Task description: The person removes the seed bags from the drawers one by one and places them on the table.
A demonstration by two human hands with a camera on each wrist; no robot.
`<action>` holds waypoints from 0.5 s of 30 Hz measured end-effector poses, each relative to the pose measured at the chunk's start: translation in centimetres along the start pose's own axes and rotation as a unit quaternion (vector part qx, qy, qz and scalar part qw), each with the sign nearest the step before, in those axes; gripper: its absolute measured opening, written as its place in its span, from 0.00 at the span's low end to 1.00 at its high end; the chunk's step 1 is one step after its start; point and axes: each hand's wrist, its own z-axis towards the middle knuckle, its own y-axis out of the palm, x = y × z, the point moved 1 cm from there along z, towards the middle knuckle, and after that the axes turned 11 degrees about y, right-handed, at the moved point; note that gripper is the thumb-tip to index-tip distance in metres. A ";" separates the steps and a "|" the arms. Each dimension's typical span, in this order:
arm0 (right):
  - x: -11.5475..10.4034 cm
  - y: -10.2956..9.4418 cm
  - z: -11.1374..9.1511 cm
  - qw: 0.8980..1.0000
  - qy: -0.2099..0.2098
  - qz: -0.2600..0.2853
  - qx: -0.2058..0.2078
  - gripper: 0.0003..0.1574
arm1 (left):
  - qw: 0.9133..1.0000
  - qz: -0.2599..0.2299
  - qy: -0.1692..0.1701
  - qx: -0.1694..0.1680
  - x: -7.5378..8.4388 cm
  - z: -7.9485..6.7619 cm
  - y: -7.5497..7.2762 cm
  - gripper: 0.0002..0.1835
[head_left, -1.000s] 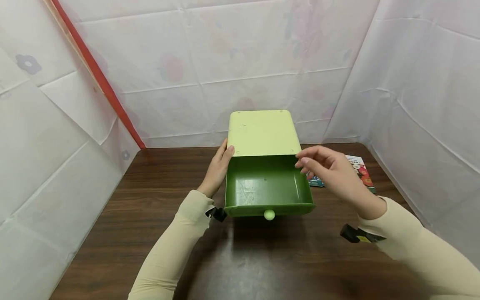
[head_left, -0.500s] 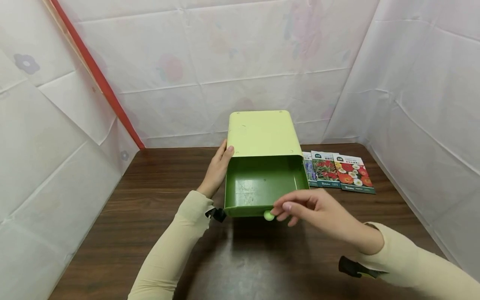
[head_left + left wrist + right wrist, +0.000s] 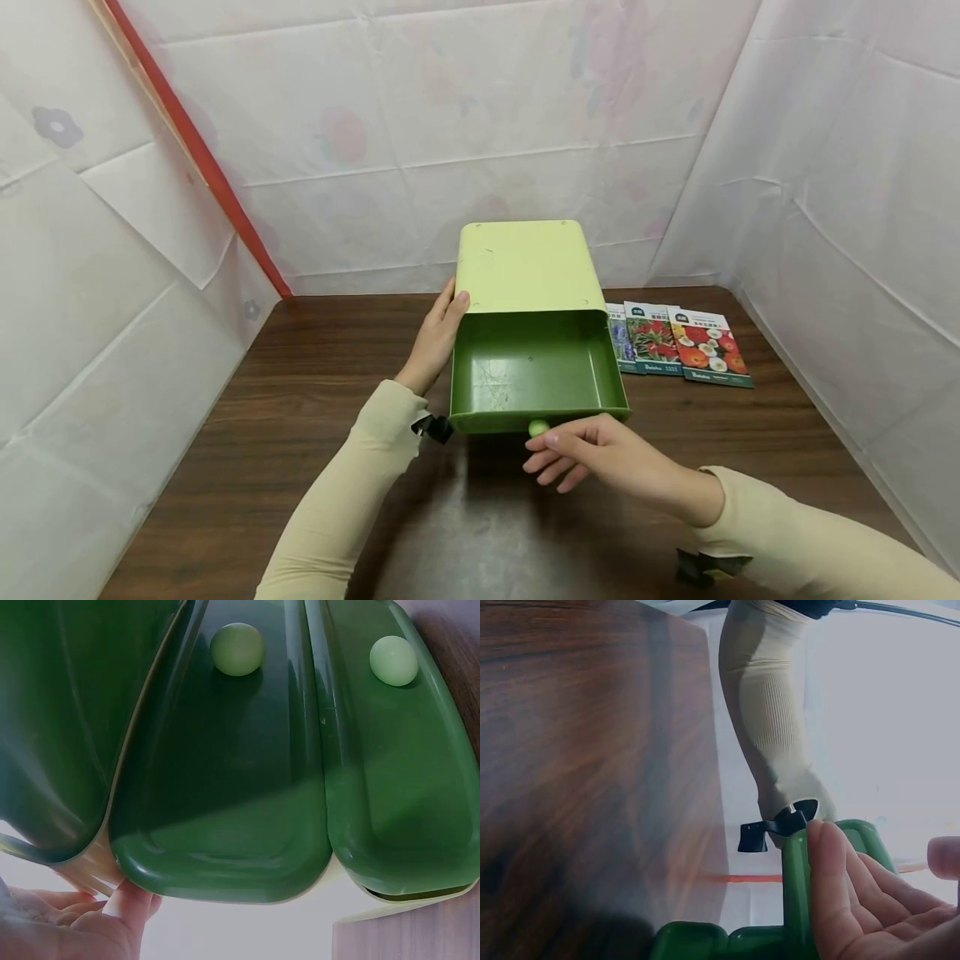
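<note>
A small drawer cabinet point(image 3: 528, 267), pale lime with dark green drawers, stands on the table; its top drawer point(image 3: 532, 392) is pulled out and empty. My left hand point(image 3: 433, 346) rests along the cabinet's left side, thumb point(image 3: 127, 907) at its front edge. My right hand point(image 3: 607, 458) is right at the round green knob point(image 3: 538, 427) of the pulled-out drawer, with fingers extended below it and thumb near it. In the right wrist view the fingers point(image 3: 855, 900) lie beside the drawer front and that knob is hidden. Two lower closed drawers point(image 3: 225, 765) show pale knobs in the left wrist view.
Three flower seed packets point(image 3: 652, 337) lie overlapping on the dark wooden table point(image 3: 300, 467), right of the cabinet. White patterned sheeting point(image 3: 360, 158) encloses the table behind and at both sides. A red strip point(image 3: 195, 150) runs down the back left corner.
My right hand has moved down and left from the upper right rim of the pulled-out drawer to its knob, uncovering the seed packets. The left hand and cabinet have stayed put.
</note>
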 end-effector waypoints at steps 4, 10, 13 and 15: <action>0.4 0.3 0.4 1.000 0.006 0.016 0.018 0.29 | 1.000 0.004 -0.001 0.002 -0.1 0.0 0.0 0.42; 0.7 0.7 0.8 0.998 0.027 0.042 0.029 0.30 | 1.000 0.003 0.004 0.001 -0.1 0.0 0.0 0.42; 1.0 0.8 0.9 0.997 0.050 0.059 0.030 0.31 | 1.000 0.005 0.005 0.000 -0.1 0.0 0.0 0.42; 1.3 0.8 1.0 0.995 0.066 0.066 0.033 0.32 | 1.000 0.007 0.007 -0.001 -0.1 0.0 0.0 0.42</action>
